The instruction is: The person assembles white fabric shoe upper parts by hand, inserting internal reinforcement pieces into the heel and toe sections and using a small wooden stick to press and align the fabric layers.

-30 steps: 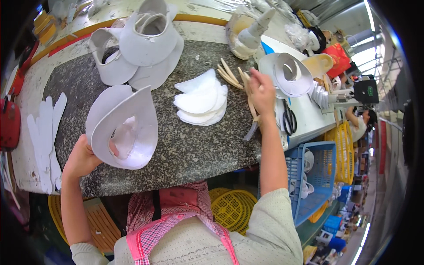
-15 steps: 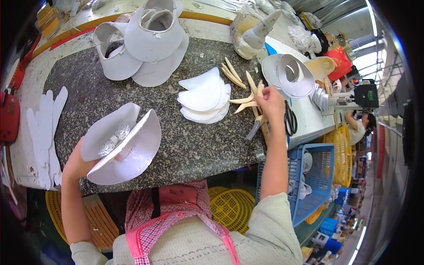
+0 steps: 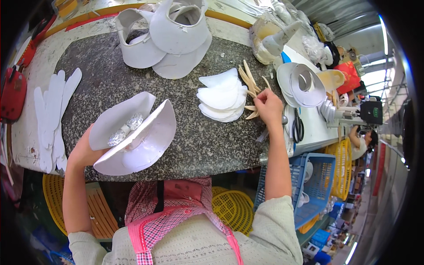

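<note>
Roughly centred below the viewer's eyes, two bare hands work over a dark, speckled surface (image 3: 190,148). The left hand (image 3: 84,148) grips a white curved shell (image 3: 152,143) against its near left side; most of its fingers are hidden behind the piece. The shell is tilted, its two broad flaps standing apart, with a crumpled silvery wad (image 3: 128,128) between them.

The right hand (image 3: 269,106) has its fingers drawn together at a loose bunch of slim tan strips (image 3: 248,78); whether it pinches one cannot be told. Just left of those fingertips lies a pile of white crescent pieces (image 3: 221,97), overlapping one another.

Farther out beyond the left hand stand white visor-like forms (image 3: 179,37), one leaning over another. To that hand's left, long white tongue-shaped pieces (image 3: 51,117) lie fanned together.

Right of the right hand are black-handled scissors (image 3: 298,128), and a little farther away, white ring-shaped pieces (image 3: 305,86). Well to its right, a black box (image 3: 371,114) on a machine shows small green marks, too small to read. Nearer the body, below the surface, sits a blue basket (image 3: 320,201) with white pieces inside.
</note>
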A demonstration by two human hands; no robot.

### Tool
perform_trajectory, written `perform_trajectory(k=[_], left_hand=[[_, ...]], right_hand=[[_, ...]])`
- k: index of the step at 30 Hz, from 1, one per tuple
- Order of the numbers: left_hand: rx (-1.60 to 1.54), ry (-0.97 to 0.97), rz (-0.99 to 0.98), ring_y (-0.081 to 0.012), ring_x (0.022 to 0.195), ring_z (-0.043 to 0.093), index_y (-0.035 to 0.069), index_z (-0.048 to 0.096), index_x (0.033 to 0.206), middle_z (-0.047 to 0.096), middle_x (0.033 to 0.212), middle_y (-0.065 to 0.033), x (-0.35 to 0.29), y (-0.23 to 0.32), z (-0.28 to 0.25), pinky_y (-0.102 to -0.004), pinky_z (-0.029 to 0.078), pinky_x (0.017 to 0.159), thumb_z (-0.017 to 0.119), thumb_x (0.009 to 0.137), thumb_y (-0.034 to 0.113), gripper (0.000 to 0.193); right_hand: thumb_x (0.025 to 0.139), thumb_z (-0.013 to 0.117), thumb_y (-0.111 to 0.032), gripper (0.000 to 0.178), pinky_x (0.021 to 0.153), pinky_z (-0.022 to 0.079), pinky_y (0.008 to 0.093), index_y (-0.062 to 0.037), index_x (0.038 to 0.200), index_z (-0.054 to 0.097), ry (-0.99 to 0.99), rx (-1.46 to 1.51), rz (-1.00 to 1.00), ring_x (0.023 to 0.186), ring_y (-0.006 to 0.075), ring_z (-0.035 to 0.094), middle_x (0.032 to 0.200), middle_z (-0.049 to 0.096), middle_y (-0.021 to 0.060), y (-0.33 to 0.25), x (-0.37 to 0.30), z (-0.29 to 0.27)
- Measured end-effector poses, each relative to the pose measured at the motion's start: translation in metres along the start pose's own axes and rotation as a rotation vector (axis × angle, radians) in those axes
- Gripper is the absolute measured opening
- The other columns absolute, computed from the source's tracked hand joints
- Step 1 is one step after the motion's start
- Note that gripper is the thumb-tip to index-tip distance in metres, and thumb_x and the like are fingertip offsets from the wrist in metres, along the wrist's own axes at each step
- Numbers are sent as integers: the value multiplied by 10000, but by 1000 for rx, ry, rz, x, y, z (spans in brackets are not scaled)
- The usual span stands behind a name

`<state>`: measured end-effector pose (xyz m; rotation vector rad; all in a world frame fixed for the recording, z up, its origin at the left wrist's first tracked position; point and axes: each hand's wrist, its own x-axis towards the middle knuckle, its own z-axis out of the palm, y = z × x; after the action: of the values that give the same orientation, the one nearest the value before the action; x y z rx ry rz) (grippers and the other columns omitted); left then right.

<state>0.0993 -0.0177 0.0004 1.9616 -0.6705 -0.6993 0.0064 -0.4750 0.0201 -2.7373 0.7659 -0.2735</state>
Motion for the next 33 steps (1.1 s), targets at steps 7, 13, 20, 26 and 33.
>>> perform_trajectory(k=[7,13,20,26,33], left_hand=[[-202,-11,-76,-196,938,580,8,579,1085,624,1029,-99,2,28,0,-319,435,857,763,642,115,492],[-167,-13,-16,-183,889,583,43,631,990,633,956,-82,3,22,2,-309,435,835,753,638,99,377],[-60,-15,160,-165,809,573,57,647,788,633,821,-40,2,34,2,-302,441,777,670,627,38,164],[-12,17,190,-223,753,607,12,630,853,635,792,-123,-5,35,-6,-312,463,731,655,649,20,206],[1,168,177,-343,772,598,-21,602,918,618,835,-201,-10,24,-4,-357,475,726,658,667,52,267]], right_hand=[[736,609,-174,109,624,469,427,-80,759,558,157,-209,-162,683,323,592,868,558,108,2,9,12],[764,584,-184,126,608,458,438,-67,773,536,173,-249,-130,685,346,598,726,604,103,7,21,16],[752,646,-162,155,596,444,288,-21,776,586,-246,373,-54,605,146,559,632,572,41,16,2,-12],[789,588,-47,36,615,424,239,-29,783,557,-300,571,-175,663,81,504,716,539,-6,6,4,-38],[768,608,-2,97,594,474,246,-1,863,589,-146,874,-524,648,135,598,793,635,77,-134,-90,-40]])
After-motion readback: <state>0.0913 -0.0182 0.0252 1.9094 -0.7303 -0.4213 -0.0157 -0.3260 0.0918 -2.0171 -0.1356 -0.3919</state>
